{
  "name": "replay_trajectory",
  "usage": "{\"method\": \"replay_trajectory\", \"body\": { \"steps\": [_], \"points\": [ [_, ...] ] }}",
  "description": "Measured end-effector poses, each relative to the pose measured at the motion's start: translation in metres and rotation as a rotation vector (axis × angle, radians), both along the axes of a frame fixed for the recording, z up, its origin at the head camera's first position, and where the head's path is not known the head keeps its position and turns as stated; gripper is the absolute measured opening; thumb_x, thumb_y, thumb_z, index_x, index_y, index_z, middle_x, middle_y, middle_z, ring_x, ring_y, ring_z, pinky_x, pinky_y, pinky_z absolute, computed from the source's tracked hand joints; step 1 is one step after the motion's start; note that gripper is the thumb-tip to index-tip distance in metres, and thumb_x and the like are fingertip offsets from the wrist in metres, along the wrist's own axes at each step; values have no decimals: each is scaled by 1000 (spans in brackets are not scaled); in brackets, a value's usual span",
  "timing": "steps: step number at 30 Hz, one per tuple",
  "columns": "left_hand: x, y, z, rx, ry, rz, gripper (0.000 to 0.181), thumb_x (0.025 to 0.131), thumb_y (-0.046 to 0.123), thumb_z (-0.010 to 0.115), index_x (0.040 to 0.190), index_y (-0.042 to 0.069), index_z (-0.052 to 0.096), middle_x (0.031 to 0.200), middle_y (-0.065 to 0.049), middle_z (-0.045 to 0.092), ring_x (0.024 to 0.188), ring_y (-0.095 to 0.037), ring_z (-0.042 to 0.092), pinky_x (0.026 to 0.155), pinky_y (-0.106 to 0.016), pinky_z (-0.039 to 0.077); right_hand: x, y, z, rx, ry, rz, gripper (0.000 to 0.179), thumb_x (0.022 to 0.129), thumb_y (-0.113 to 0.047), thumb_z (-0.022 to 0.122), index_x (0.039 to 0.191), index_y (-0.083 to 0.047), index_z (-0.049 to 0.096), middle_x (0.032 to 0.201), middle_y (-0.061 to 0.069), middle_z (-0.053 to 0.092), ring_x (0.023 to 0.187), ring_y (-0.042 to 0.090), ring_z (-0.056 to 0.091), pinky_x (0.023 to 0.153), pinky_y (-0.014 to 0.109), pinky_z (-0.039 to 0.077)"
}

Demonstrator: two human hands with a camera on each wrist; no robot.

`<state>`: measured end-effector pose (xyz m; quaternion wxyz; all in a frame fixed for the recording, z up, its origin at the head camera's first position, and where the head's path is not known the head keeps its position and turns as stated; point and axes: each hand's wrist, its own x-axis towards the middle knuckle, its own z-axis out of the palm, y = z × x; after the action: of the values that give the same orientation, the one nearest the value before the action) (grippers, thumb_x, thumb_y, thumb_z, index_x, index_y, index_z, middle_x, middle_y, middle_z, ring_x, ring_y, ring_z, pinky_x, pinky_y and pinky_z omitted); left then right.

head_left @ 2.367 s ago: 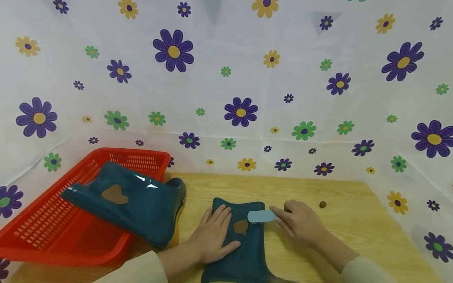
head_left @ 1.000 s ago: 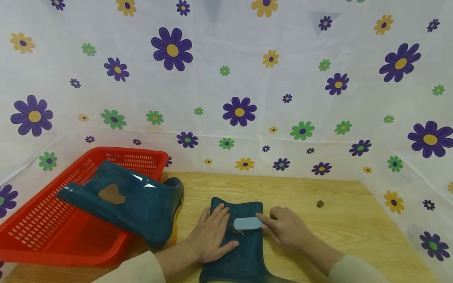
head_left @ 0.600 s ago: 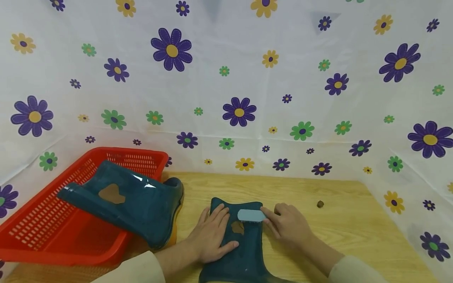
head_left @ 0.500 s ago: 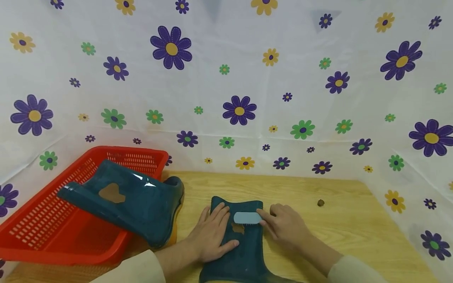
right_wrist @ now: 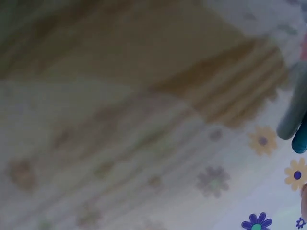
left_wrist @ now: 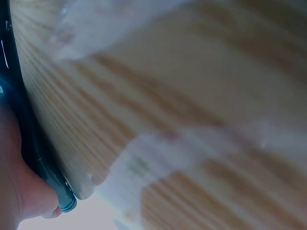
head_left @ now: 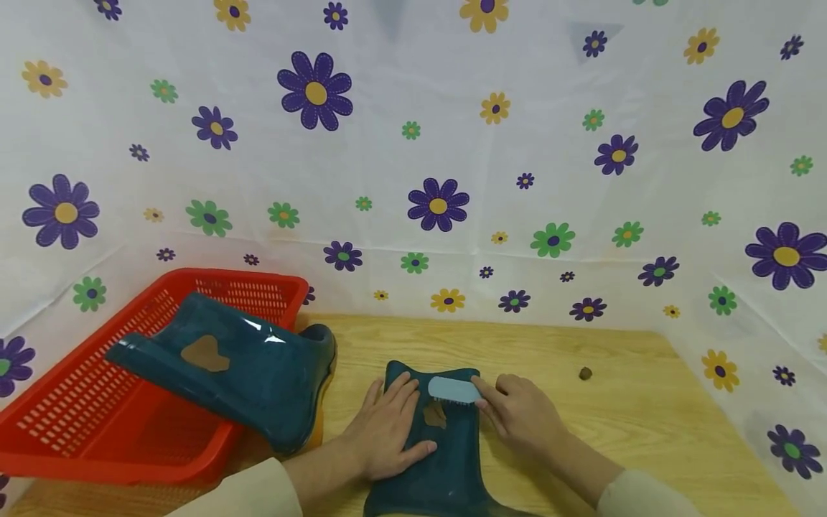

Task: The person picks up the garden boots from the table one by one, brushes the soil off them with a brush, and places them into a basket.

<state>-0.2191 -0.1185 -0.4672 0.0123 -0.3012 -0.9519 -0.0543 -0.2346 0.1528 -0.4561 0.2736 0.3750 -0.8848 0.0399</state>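
Note:
A dark teal rubber boot [head_left: 429, 467] lies on its side on the wooden table, its shaft opening pointing away and its foot cut off by the lower frame edge. A ragged brown patch [head_left: 435, 414] marks its shaft. My left hand [head_left: 385, 431] rests flat on the shaft, fingers spread, left of the patch. In my right hand [head_left: 526, 415] is the handle of a light blue brush [head_left: 454, 390]. Its bristles face down toward the shaft, just above the patch in the head view; whether they touch is unclear. The left wrist view shows part of the hand [left_wrist: 24, 187] against the boot.
At the left stands a red perforated basket [head_left: 161, 470]. A second teal boot [head_left: 258, 380], with a larger brown patch, leans across its rim. A small brown lump [head_left: 585, 373] lies on the table [head_left: 639, 431] to the right. Flower-patterned sheeting [head_left: 388, 165] encloses the back and sides.
My right hand has brought the brush left over the shaft, then shifted it up and down around the brown patch. The left hand and both boots stay in place.

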Motion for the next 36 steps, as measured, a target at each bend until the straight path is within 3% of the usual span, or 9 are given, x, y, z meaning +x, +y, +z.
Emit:
{"method": "replay_trajectory", "body": {
  "steps": [3, 11, 18, 22, 26, 32, 36],
  "points": [
    [1, 1, 0, -3, -10, -2, 88, 97, 72, 31, 149, 3, 42, 160, -12, 33, 154, -29, 16, 118, -63, 15, 1, -2, 0, 49, -3, 19, 32, 93, -28, 69, 121, -13, 73, 73, -3, 50, 63, 6, 37, 58, 19, 37],
    [-2, -1, 1, -13, -5, 3, 89, 95, 74, 31, 149, 4, 42, 160, -11, 34, 153, -29, 17, 118, -64, 16, 6, -2, 4, 67, -147, 59, 29, 98, -31, 63, 121, -15, 72, 74, -6, 53, 60, 1, 38, 54, 15, 36],
    [0, 0, 1, 0, -31, 2, 90, 95, 74, 30, 149, 3, 42, 160, -11, 33, 154, -29, 16, 118, -64, 15, 6, -3, 2, 56, -103, -82, 32, 99, -31, 62, 124, -14, 71, 73, -4, 52, 62, 5, 37, 55, 17, 36],
    [0, 0, 1, -4, -18, 2, 89, 96, 74, 31, 149, 3, 43, 159, -12, 34, 153, -29, 18, 118, -64, 16, 5, -4, 0, 109, -95, -7, 29, 98, -31, 64, 120, -15, 72, 74, -4, 57, 60, 4, 41, 55, 17, 41],
    [1, 0, 2, -6, -7, 1, 88, 96, 73, 32, 148, 3, 43, 158, -12, 36, 152, -29, 20, 117, -64, 17, 5, -3, -2, 101, -117, 60, 28, 99, -32, 61, 119, -16, 72, 74, -6, 58, 60, 0, 42, 55, 17, 43],
    [1, -1, -1, 1, -20, -1, 89, 96, 74, 30, 149, 3, 42, 160, -11, 34, 153, -29, 17, 118, -64, 16, 5, -2, -2, 73, -39, -15, 30, 98, -32, 64, 120, -14, 72, 71, -4, 53, 57, 3, 37, 50, 17, 36],
    [-1, 1, 0, -9, 6, 1, 90, 95, 74, 30, 149, 4, 43, 159, -11, 34, 153, -29, 18, 117, -64, 17, 4, -1, 1, 102, -19, 45, 29, 99, -32, 62, 119, -15, 72, 72, -4, 56, 57, 2, 41, 51, 16, 40]
  ]
}}
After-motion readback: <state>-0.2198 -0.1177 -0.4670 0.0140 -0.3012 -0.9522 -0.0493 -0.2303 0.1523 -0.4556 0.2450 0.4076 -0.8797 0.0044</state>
